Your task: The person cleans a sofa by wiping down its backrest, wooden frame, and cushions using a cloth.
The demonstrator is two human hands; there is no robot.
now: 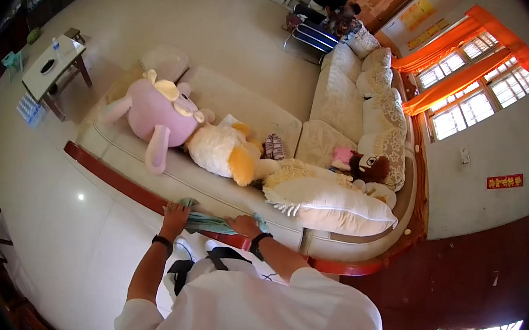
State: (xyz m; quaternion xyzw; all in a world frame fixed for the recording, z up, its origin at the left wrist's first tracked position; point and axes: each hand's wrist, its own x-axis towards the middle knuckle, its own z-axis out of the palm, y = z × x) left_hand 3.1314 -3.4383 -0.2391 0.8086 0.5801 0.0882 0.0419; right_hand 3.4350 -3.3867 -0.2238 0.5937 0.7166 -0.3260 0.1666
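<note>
A green cloth (210, 223) lies stretched along the red wooden rim (114, 181) at the back of a beige sofa (209, 199). My left hand (175, 215) is closed on the cloth's left end, with part of it bunched above the fingers. At the cloth's right part, my right hand (245, 225) grips it, and a bit of cloth shows past the fingers. Both hands rest at the rim. Just beyond them on the sofa are a white and orange plush toy (218, 150) and a large pink plush head (157, 112).
A cream cushion (350, 207) and a brown-haired doll (370, 167) lie on the sofa's right part. A low table (41, 80) stands at the left, with bottled water (28, 109) beside it. Another person (333, 6) sits at the far end.
</note>
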